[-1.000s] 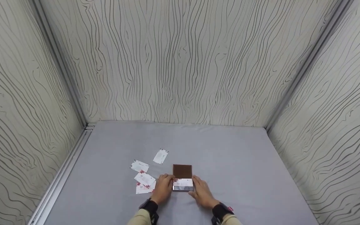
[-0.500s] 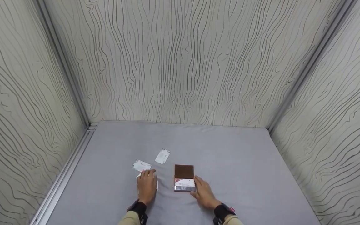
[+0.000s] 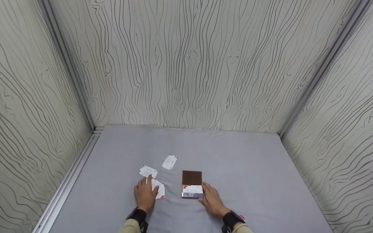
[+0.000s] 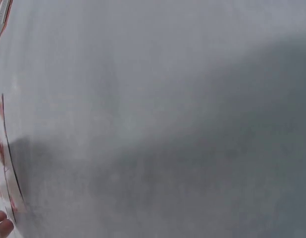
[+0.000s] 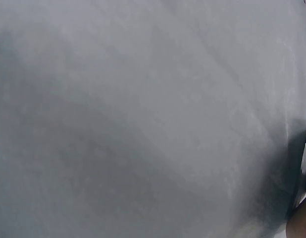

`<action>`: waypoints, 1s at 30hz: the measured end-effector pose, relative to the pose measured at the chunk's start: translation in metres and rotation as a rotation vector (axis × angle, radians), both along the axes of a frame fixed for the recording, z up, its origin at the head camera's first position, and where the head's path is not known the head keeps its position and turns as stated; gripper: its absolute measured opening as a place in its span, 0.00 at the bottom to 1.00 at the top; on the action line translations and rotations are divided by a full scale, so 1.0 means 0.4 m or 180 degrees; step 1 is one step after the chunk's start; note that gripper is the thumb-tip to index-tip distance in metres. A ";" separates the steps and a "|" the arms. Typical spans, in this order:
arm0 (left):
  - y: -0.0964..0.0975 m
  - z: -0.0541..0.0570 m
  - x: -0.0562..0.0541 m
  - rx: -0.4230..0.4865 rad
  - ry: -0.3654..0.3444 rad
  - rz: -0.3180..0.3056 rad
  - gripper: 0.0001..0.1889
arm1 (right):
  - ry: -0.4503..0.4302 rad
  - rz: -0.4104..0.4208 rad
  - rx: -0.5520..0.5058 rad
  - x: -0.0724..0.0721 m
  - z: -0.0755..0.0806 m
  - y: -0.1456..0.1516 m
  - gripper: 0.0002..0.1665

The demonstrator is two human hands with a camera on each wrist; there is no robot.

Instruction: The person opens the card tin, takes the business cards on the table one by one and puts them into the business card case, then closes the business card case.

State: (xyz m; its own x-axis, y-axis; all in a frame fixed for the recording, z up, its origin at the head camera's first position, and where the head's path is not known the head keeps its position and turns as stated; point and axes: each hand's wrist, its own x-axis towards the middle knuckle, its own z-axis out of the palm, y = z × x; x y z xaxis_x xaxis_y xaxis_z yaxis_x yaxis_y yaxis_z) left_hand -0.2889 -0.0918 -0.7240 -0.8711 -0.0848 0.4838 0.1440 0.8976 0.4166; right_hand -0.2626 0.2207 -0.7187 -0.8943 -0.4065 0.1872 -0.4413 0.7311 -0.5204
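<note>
My left hand [image 3: 145,195] lies over two overlapping white cards [image 3: 159,187] with red floral print, covering their left part. Its index finger reaches toward their top edge and its thumb lies across the upper card. At the left edge of the left wrist view, fingertips [image 4: 3,225] show near the cards [image 4: 5,168]. My right hand [image 3: 213,200] holds the right side of a brown card case [image 3: 192,177], fingers along its edge and thumb near the lower corner. The case lies opened flat, with a red-printed card [image 3: 193,189] in its lower half.
A white card [image 3: 148,171] with dark corner print lies just above the left hand. Another such card [image 3: 170,161] lies farther back. Grey cloth covers the table [image 3: 238,158]. Patterned panels [image 3: 186,64] rise at the back and sides.
My left hand has left the case's left side and moved left onto the red-printed cards, then shifted slightly farther left. The right hand has stayed at the case.
</note>
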 end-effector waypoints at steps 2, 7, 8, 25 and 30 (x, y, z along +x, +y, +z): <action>0.000 -0.001 0.002 -0.0012 0.0016 -0.0010 0.28 | 0.0009 0.0011 -0.0029 0.000 -0.001 0.000 0.38; -0.001 -0.004 0.002 -0.0001 0.0018 -0.0024 0.28 | 0.0181 0.0055 -0.0105 0.000 -0.002 -0.001 0.36; -0.002 -0.004 0.001 0.0007 0.0007 -0.0025 0.28 | 0.0192 0.0046 -0.0098 0.000 -0.002 -0.002 0.36; -0.007 0.006 -0.021 0.0339 -0.0079 -0.0008 0.37 | 0.0059 -0.0082 0.0057 -0.005 -0.004 -0.004 0.37; -0.011 0.008 -0.020 0.0142 0.0054 -0.0110 0.33 | 0.0005 -0.0104 0.0055 -0.006 -0.006 -0.005 0.37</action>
